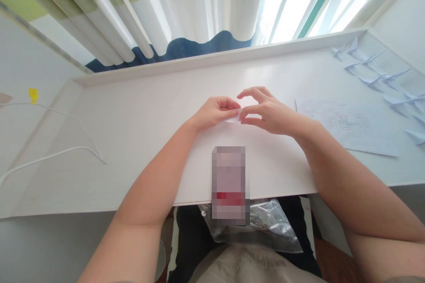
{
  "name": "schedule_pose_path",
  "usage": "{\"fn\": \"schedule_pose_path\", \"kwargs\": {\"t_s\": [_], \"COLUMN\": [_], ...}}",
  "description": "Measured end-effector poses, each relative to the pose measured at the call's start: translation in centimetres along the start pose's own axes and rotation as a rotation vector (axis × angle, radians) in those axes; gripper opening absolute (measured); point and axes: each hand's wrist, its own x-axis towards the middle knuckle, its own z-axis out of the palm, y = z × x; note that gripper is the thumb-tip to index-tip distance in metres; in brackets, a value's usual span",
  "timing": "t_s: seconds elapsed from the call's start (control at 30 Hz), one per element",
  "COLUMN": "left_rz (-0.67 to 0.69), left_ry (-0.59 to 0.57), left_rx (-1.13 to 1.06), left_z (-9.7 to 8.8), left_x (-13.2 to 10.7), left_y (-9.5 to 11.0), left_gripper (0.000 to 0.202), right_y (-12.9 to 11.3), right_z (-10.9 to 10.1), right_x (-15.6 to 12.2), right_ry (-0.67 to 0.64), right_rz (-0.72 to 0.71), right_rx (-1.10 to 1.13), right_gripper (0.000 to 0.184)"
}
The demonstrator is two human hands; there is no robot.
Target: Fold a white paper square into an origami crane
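A small piece of white folded paper (233, 119) is held between my two hands above the white desk. My left hand (215, 112) pinches its left part between thumb and fingers. At the paper's right end, the thumb and one finger of my right hand (265, 108) close on it, while the index finger is lifted and curved away. The fingers cover much of the paper, so its exact shape is hidden. Nearer to me, a rectangular thing blurred by pixels (229, 181) lies at the desk's front edge.
Several folded paper cranes (373, 82) stand along the right side of the desk (142, 141). A written sheet (348, 126) lies beside my right forearm. To the left runs a white cable (66, 152). A clear plastic bag (275, 221) rests on my lap. Curtains (199, 9) hang behind.
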Motion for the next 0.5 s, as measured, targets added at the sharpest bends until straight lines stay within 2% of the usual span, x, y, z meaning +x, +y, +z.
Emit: {"fn": "schedule_pose_path", "kwargs": {"t_s": [0.23, 0.3, 0.4, 0.5], "left_rz": [0.021, 0.031, 0.042, 0.038], "left_ry": [0.039, 0.079, 0.128, 0.118], "left_rx": [-0.040, -0.040, -0.044, -0.067], "left_z": [0.2, 0.4, 0.8, 1.0], "left_x": [0.5, 0.6, 0.6, 0.6], "left_y": [-0.7, -0.8, -0.8, -0.7], "left_gripper": [0.044, 0.044, 0.047, 0.053], "right_y": [1.2, 1.2, 1.1, 0.6], "right_z": [1.2, 1.8, 2.3, 2.3], "right_x": [0.4, 0.9, 1.5, 1.9], "right_ry": [0.049, 0.141, 0.239, 0.252], "right_rz": [0.176, 0.291, 0.439, 0.480], "right_rx": [0.267, 0.385, 0.574, 0.755], "right_gripper": [0.017, 0.021, 0.040, 0.035]}}
